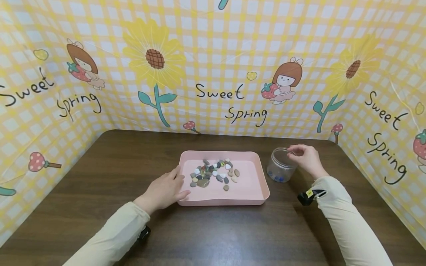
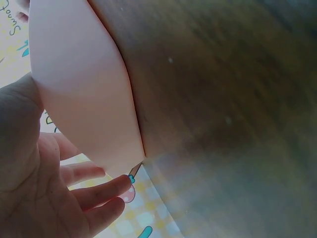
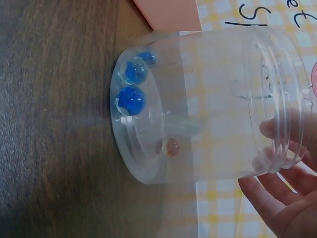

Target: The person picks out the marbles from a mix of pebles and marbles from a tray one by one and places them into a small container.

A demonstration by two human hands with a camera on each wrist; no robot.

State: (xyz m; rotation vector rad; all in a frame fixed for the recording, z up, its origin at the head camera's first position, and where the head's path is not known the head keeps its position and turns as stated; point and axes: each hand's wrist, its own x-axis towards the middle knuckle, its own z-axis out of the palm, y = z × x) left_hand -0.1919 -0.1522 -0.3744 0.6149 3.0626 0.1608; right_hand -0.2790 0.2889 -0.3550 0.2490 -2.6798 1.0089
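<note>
A pink tray (image 1: 247, 184) holds several mixed pebbles (image 1: 203, 183) and small stones, mostly in its middle and left part. My left hand (image 1: 163, 187) rests at the tray's left front corner, its fingers loosely spread along the left side and the thumb over the rim. In the left wrist view these fingers (image 2: 96, 196) are lightly bent beside the tray wall (image 2: 84, 74). To the tray's right a clear jar (image 1: 283, 166) stands upright without a lid. My right hand (image 1: 307, 159) pinches its rim. Blue marbles (image 3: 131, 100) and a brownish one (image 3: 171, 147) lie at the jar's bottom.
Both tray and jar stand on a dark brown wooden table (image 1: 216, 236). A yellow checked cloth (image 1: 213, 74) with printed flowers and figures rises around the back and sides. A black wrist camera (image 1: 307, 196) sits at the right sleeve.
</note>
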